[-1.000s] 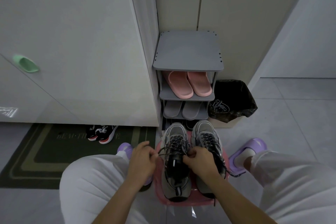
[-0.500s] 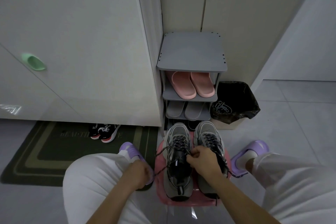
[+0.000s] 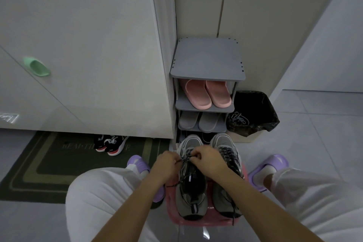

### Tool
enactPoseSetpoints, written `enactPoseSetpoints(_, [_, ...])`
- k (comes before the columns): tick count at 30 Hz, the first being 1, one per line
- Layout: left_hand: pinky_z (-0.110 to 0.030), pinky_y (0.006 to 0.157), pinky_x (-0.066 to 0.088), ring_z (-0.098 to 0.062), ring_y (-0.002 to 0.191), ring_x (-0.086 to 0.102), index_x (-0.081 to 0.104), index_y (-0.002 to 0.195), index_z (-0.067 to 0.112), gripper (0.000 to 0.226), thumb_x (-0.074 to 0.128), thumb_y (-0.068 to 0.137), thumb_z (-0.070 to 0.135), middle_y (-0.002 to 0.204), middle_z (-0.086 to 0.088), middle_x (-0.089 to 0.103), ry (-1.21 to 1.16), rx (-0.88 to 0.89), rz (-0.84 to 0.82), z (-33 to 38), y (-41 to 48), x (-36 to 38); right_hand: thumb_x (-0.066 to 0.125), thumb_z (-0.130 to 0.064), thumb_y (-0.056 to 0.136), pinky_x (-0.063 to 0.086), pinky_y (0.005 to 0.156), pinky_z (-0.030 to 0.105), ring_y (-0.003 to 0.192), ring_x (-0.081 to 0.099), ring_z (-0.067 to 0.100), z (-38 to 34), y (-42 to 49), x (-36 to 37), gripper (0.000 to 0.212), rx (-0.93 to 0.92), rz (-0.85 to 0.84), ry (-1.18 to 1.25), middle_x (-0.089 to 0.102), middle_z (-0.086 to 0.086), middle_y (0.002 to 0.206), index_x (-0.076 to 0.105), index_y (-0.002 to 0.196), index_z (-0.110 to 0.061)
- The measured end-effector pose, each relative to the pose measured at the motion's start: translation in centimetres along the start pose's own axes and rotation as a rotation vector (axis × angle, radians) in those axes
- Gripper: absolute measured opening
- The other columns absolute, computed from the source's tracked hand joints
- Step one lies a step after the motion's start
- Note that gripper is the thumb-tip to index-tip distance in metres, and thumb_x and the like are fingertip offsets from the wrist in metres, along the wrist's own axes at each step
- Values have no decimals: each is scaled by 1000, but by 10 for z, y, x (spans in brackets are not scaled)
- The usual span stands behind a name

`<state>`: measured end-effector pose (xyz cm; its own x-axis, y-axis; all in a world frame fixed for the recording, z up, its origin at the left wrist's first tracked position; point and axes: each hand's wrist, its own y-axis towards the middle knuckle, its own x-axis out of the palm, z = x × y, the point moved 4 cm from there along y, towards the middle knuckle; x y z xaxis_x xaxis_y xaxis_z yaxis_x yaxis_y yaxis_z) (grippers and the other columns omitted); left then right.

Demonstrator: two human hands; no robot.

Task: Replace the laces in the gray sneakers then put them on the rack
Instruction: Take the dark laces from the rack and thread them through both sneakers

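Home entryway: shoe rack (image 3: pixel 208 59), doormat (image 3: pixel 49 161), slippers (image 3: pixel 208 93).

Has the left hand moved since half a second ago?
Yes. The left hand moved forward and right, from the knee to the laces of the gray sneaker.

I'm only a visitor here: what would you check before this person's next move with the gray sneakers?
1. Grip on the lace: left hand and right hand both pinch the dark lace of the left sneaker: ok.
2. Knot finished: hidden under the fingers, cannot tell.
3. Right sneaker laced: ok.
4. Both sneakers resting flat on the pink stool: ok.
5. Room on the rack: nothing on its top shelf, ok.
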<state>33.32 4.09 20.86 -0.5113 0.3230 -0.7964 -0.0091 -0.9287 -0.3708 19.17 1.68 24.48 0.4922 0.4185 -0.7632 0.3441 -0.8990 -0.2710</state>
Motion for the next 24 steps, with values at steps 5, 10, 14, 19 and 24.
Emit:
enactPoseSetpoints(5, [-28,74,49,-13,74,57,62,80,14,14,56,93,15,79,-2,62,-504,-24,-96,5,1,-32,57,-28,88,48,74,31,87,60,28,-19,8,4,21,-42,-46,-96,57,10,92,65,81,-10])
enactPoseSetpoints(10, [-7,52,43,6,55,60,63,102,2,18,47,96,3,75,-2,63,-728,-91,-91,-2,-7,-48,64,-17,79,36,56,23,57,42,12,-26,22,-23,36,96,76,251,46,-2,57,43,50,-18])
enactPoseSetpoints(14, [-8,57,46,-1,60,60,63,103,-1,16,50,94,3,81,-7,63,-694,-114,-83,-4,-9,-37,65,-13,81,39,52,19,54,47,8,-19,24,-28,21,169,116,460,53,-4,55,61,60,-13])
enactPoseSetpoints(19, [-8,57,38,-13,73,51,62,82,12,8,62,90,13,80,-3,56,-414,-42,-84,-10,-11,-12,64,-13,85,41,48,21,47,46,10,-2,22,-26,20,310,167,716,54,1,56,61,65,-14])
enactPoseSetpoints(24, [-16,58,43,-8,60,55,62,81,5,9,61,89,8,70,-4,57,-386,-88,-75,-12,-13,1,63,-9,88,51,52,15,55,57,11,-9,23,-20,12,243,91,792,61,4,63,63,76,-10])
